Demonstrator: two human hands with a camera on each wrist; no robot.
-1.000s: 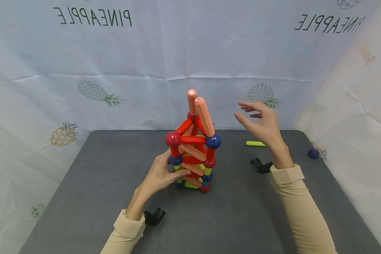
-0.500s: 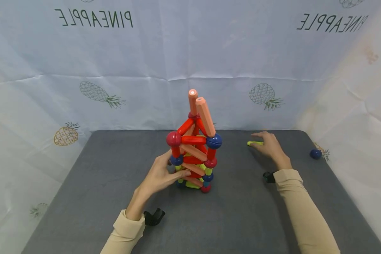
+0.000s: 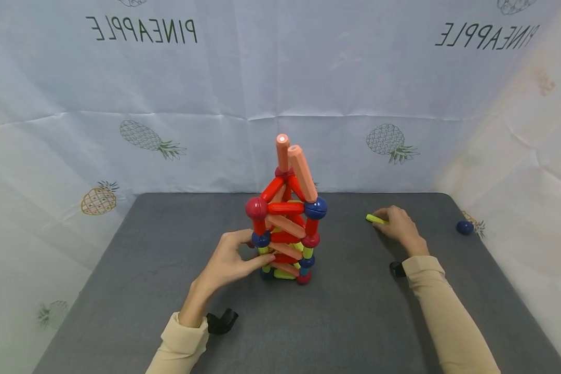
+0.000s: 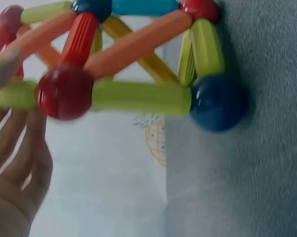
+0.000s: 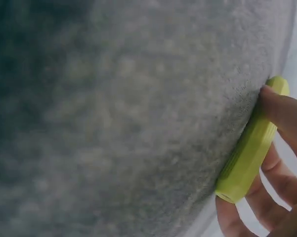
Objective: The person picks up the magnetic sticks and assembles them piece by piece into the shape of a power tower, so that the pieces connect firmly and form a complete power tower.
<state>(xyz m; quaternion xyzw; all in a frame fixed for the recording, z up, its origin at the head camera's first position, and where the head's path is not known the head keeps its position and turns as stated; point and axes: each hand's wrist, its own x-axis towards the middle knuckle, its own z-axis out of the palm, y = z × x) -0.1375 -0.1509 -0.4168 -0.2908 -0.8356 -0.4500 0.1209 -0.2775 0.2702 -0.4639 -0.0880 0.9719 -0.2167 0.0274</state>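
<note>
A tall tower of magnetic sticks and balls (image 3: 286,209) stands upright mid-table, in red, blue, yellow-green and salmon. At its top, two salmon sticks point upward with free ends. My left hand (image 3: 226,265) holds the tower low on its left side, thumb in front and fingers behind; the structure partly hides the fingertips. In the left wrist view, the fingers (image 4: 32,153) lie beside the yellow-green sticks. Toward the back right, my right hand (image 3: 399,227) pinches a yellow-green stick (image 5: 247,158) between thumb and fingers, close over the table.
A loose dark blue ball (image 3: 465,227) lies near the right edge of the grey table (image 3: 346,322). Behind the table hangs a white cloth (image 3: 327,78) printed with pineapples. Black wrist straps (image 3: 222,321) stick out near both cuffs.
My right hand has come down from the air to the yellow-green stick, gripped it and shifted it slightly. My left hand has drawn back a little to the left; the tower stays in place.
</note>
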